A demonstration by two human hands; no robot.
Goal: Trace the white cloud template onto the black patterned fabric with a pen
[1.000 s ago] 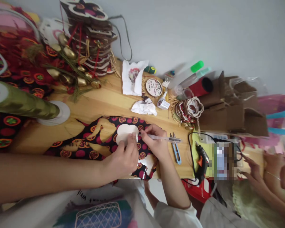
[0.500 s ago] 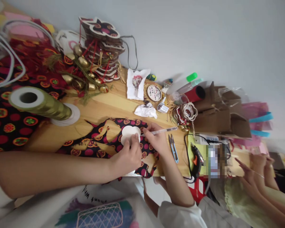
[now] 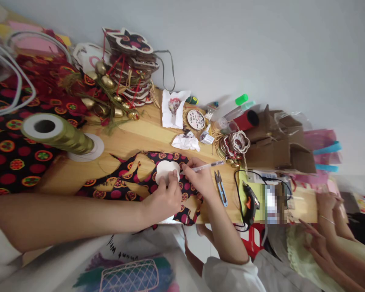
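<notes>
My left hand (image 3: 167,198) presses its closed fingertips on a white flower-shaped card (image 3: 164,167), holding it down on the cloth. Underneath lies a dark fabric piece (image 3: 187,187) printed with red and orange rounds, with several holes cut out of it. In my right hand (image 3: 200,177) is a slim clear pen (image 3: 211,164), gripped close to its tip at the card's right edge. The tip itself is too small to make out. Blue-handled thread snips (image 3: 220,190) lie on the table, just right of my right hand.
A spool of green ribbon (image 3: 63,136) lies tilted at left. Behind are stacked flower-shaped ornaments (image 3: 134,61) and golden bells (image 3: 108,81). Rightward are a glue gun (image 3: 251,202), cardboard boxes (image 3: 280,150) and another person's hands (image 3: 327,205).
The view has shifted slightly, so the surroundings sit a little differently. My hands, the card and the pen keep nearly the same places.
</notes>
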